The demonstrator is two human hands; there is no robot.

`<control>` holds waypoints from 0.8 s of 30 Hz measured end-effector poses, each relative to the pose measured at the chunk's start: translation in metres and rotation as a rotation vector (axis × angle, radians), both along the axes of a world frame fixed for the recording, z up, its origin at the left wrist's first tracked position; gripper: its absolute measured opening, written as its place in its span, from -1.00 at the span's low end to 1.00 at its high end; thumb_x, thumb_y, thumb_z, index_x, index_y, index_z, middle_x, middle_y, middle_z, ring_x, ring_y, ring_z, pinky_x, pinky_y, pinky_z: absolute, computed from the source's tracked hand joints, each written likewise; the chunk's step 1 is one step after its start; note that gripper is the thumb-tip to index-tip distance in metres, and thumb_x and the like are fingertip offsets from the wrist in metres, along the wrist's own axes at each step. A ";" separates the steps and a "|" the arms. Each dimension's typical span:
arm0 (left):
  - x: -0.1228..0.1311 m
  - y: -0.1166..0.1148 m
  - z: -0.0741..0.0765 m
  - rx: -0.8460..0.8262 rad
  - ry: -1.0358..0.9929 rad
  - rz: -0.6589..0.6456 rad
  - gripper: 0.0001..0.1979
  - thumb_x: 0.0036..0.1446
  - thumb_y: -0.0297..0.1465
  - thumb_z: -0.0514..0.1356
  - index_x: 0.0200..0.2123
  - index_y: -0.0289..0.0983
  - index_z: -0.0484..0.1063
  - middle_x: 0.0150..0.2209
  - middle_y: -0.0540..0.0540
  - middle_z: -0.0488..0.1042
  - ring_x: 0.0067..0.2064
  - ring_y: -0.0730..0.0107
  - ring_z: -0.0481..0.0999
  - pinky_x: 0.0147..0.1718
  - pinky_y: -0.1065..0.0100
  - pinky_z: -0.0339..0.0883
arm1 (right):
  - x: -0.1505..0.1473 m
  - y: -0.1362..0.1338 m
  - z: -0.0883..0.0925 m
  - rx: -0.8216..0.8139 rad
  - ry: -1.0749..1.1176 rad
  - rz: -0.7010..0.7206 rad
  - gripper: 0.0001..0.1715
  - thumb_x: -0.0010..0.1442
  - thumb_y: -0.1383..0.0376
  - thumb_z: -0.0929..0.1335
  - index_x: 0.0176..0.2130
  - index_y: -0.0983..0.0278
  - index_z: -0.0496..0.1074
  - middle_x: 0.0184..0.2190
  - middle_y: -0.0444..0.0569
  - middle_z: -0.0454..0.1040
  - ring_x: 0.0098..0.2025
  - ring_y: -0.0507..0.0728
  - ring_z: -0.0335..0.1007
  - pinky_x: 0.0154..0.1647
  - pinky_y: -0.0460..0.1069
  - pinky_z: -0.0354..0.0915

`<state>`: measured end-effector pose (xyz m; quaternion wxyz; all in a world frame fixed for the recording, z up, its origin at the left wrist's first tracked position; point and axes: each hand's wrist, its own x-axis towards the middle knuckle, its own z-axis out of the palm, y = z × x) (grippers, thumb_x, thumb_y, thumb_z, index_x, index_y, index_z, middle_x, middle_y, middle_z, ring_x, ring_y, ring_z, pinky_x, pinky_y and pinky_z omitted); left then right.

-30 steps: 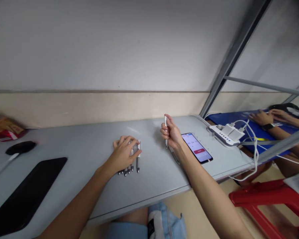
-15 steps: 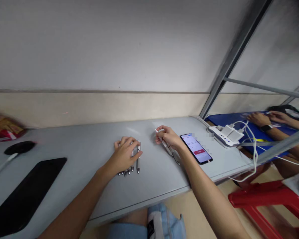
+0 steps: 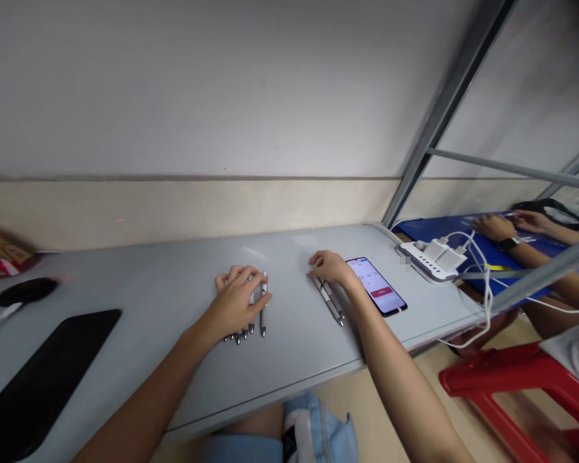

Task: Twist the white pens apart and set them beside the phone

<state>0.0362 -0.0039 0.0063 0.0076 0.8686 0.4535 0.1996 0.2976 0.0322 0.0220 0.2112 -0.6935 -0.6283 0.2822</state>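
My left hand [image 3: 238, 301] lies palm down with fingers spread over a row of grey-and-white pens [image 3: 238, 338]; only their silver tips show below it. Along its thumb side is one more pen [image 3: 263, 318], set a little apart, touched by the thumb and index finger. To the right, my right hand [image 3: 330, 267] has its fingers closed around the upper ends of pens [image 3: 331, 302] that rest slanted side by side on the grey table [image 3: 289, 360]. Its fingertips partly hide those ends.
A phone showing a timer [image 3: 383, 292] lies beside my right forearm. Beyond it are a power strip [image 3: 428, 260] with chargers and white cables, and a metal frame post [image 3: 414, 161]. At left are a dark flat slab [image 3: 53, 379] and a black disc [image 3: 26, 291]. Another person's hands [image 3: 496, 228] work at far right.
My right hand has lowered its raised pen onto the table beside the other pen there. My left hand stays over its row. The whole view has shifted slightly.
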 end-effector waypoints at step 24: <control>0.008 -0.007 0.005 -0.052 0.001 -0.028 -0.82 0.20 -0.22 0.11 -0.25 -0.18 0.40 -0.31 -0.03 0.48 -0.12 0.18 0.29 -0.17 0.16 -0.05 | 0.002 -0.003 0.006 -0.010 -0.075 -0.029 -0.62 -0.12 0.24 0.47 -0.23 0.31 0.54 -0.30 0.03 0.54 -0.38 0.08 0.43 -0.41 -0.09 0.24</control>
